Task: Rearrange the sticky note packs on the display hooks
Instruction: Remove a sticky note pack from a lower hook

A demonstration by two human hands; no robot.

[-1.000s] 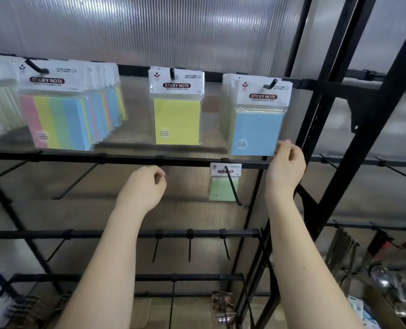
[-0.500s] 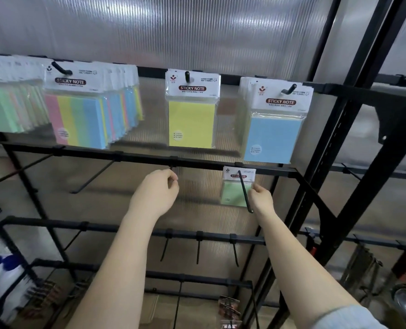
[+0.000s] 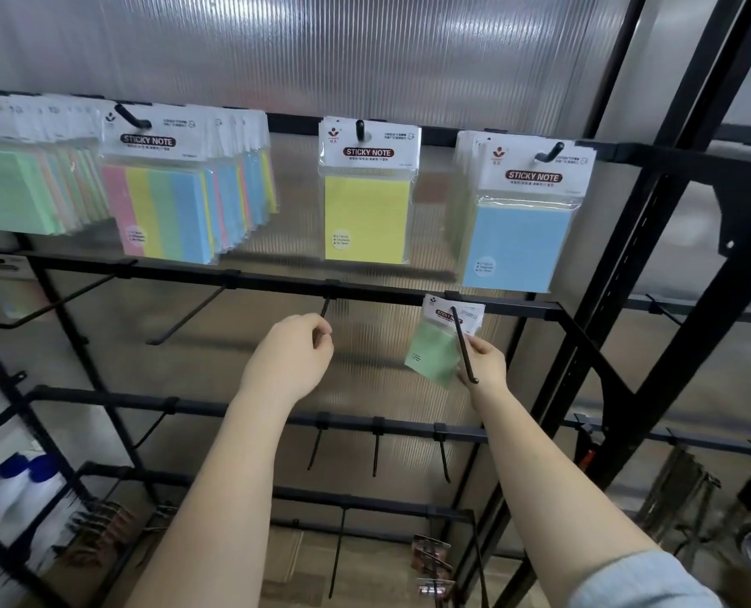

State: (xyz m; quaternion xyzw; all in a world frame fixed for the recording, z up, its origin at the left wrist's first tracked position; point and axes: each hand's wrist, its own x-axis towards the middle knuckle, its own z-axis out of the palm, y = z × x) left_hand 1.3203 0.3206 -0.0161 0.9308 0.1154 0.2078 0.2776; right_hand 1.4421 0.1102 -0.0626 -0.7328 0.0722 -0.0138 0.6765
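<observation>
Right hand: our right hand (image 3: 485, 364) pinches the lower right corner of the small green pack (image 3: 435, 353), tilting it on its hook (image 3: 463, 344).
Left hand: our left hand (image 3: 292, 357) curls its fingers around the tip of the neighbouring empty hook (image 3: 324, 305) on the same rail (image 3: 277, 280).
Green pack: it hangs alone at the back of its hook on the second rail, just below the blue packs (image 3: 520, 221); its header is threaded on the wire.
Top rail: the multicolour packs (image 3: 163, 199) and a further green-fronted row (image 3: 9, 186) hang in full rows at the left, a single yellow pack (image 3: 367, 195) hangs in the middle, and the blue packs hang in a short stack at the right.
Done so far: we judge the top rail largely filled.
Left to do: we judge the green pack is about to slide off, perhaps onto the hook our left hand steadies; several hooks on the lower rails hang bare.
</observation>
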